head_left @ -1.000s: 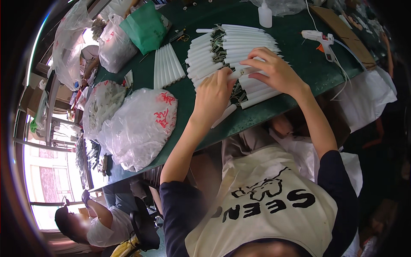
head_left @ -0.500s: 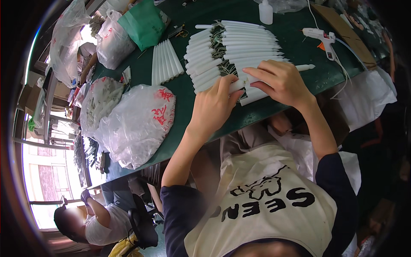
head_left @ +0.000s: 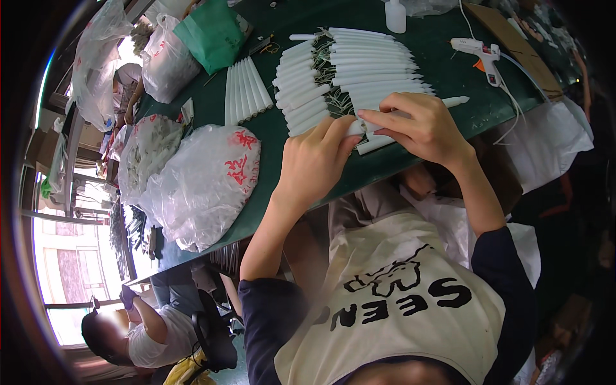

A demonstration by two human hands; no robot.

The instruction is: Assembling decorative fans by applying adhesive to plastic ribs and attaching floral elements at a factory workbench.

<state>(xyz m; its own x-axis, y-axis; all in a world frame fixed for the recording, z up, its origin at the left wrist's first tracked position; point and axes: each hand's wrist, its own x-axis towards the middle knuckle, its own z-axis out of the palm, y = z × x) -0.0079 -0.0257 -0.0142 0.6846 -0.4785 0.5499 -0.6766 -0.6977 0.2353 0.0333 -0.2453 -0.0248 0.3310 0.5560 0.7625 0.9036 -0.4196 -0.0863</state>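
Right now, the left hand [head_left: 311,162] pinches one short white tube [head_left: 354,129] and the right hand [head_left: 425,125] grips one white candle [head_left: 456,101], its pointed tip sticking out beyond the knuckles; whether their near ends touch, I cannot tell. Just beyond the fingers lie two rows of white sticks [head_left: 371,63], partly covered by the hands and too crowded to count, thin wires [head_left: 324,61] tangled between them. Left of the left hand lie about seven loose tubes [head_left: 247,93], at least four clear bags [head_left: 199,186] crowding that side, and one green bag [head_left: 212,35]. Beyond the right hand are one glue gun [head_left: 480,55] and one bottle [head_left: 396,18]. One co-worker [head_left: 160,337] sits far left.
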